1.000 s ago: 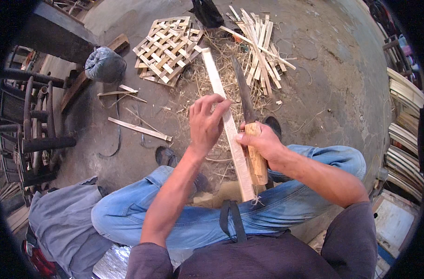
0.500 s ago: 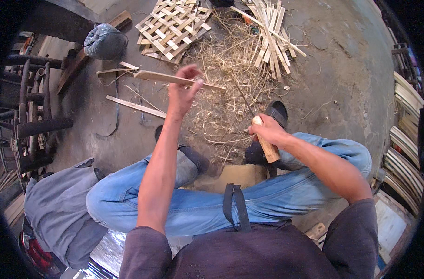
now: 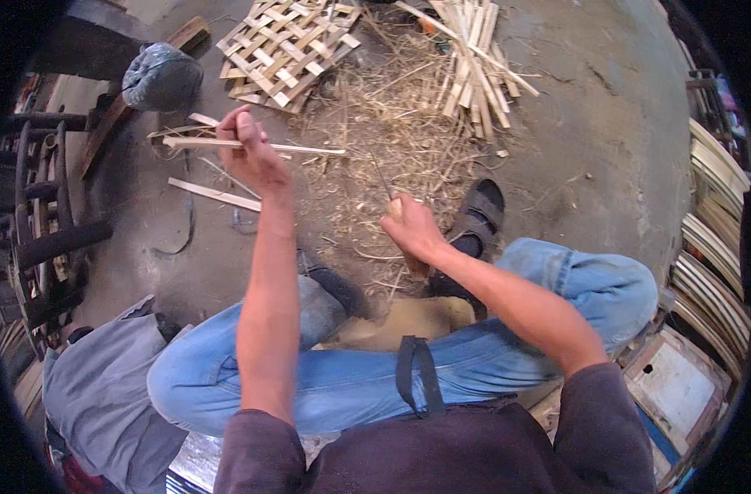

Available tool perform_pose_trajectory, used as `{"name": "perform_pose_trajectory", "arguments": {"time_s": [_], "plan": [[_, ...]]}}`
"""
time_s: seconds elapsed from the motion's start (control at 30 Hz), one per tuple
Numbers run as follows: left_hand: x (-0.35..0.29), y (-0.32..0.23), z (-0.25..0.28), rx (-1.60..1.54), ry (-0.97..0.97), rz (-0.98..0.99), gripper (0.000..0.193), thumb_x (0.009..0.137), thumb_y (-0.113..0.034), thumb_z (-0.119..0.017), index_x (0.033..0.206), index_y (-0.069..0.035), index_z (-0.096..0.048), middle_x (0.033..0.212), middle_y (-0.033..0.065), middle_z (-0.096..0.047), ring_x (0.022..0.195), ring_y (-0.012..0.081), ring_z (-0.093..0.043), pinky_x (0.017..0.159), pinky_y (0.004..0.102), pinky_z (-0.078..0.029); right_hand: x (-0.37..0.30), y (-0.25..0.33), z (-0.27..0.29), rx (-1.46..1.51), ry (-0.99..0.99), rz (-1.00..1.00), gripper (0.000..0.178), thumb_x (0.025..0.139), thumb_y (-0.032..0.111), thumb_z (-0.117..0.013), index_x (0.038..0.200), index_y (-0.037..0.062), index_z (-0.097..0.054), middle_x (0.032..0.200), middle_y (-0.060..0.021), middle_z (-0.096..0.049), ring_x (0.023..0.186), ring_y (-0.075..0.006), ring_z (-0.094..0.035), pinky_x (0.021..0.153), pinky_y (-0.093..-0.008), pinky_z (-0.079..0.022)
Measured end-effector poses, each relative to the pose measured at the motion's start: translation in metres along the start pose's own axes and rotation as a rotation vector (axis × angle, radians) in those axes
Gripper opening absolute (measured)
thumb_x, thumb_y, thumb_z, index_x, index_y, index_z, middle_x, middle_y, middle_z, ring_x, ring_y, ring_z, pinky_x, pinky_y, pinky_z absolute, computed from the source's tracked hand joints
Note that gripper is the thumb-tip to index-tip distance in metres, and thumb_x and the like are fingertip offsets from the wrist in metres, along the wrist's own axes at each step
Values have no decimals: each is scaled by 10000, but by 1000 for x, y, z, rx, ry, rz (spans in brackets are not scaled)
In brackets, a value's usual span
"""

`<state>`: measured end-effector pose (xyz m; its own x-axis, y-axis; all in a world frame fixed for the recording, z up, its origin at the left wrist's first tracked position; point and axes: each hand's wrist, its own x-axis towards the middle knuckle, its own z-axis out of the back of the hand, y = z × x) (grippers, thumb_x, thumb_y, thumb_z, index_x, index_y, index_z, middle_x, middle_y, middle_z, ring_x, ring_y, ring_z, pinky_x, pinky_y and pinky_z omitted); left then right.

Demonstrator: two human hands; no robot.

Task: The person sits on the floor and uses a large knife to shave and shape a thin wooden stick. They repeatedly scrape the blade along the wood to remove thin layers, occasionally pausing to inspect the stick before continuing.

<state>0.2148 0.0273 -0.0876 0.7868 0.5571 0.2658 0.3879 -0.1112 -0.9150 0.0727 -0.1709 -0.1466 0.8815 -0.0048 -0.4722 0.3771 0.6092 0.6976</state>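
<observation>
Right hand [image 3: 412, 228]'s wrapped round a wooden-handled knife [image 3: 394, 209], hiding most of the grip from me. Left hand [image 3: 256, 156]'s fingers are curled on a pale wooden strip [image 3: 310, 150], held above scuffed concrete floor [image 3: 590, 165] just left of the shavings [image 3: 384, 115]. Farther off, a woven lattice panel [image 3: 289, 49]'s cut off up top.

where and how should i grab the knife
By its wooden handle, probably from the person's near side, where the right hand grips it: the thin blade points away from the person, toward the shavings, so this side looks safest.
</observation>
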Motion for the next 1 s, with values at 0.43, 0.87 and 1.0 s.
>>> {"name": "perform_pose_trajectory", "arguments": {"time_s": [0.43, 0.87, 1.0], "plan": [[18, -11, -7, -29, -17, -51, 507, 972, -544, -447, 689, -155, -287, 583, -43, -259, 487, 71, -230, 438, 245, -196, 52, 30, -31, -41, 111, 171, 382, 794, 171, -607, 1096, -33, -494, 837, -296, -638, 837, -475, -631, 748, -544, -497], [20, -3, 5, 42, -141, -75, 506, 1000, -549, -388, 715, -155, -247, 565, -35, -243, 468, 74, -212, 422, 231, -180, 55, 0, -65, 56, 95, 81, 419, 818, 222, -631, 1131, -44, -547, 803, -273, -659, 787, -433, -666, 725, -480, -533], [17, -5, -7, 13, -120, -66, 492, 1015, -537, -365, 736, -146, -256, 573, -33, -228, 474, 71, -199, 417, 236, -165, 51, -4, -72, 64, 0, 72, 399, 823, 225, -636, 1099, -48, -543, 819, -271, -664, 777, -410, -677, 717, -472, -532]]}}
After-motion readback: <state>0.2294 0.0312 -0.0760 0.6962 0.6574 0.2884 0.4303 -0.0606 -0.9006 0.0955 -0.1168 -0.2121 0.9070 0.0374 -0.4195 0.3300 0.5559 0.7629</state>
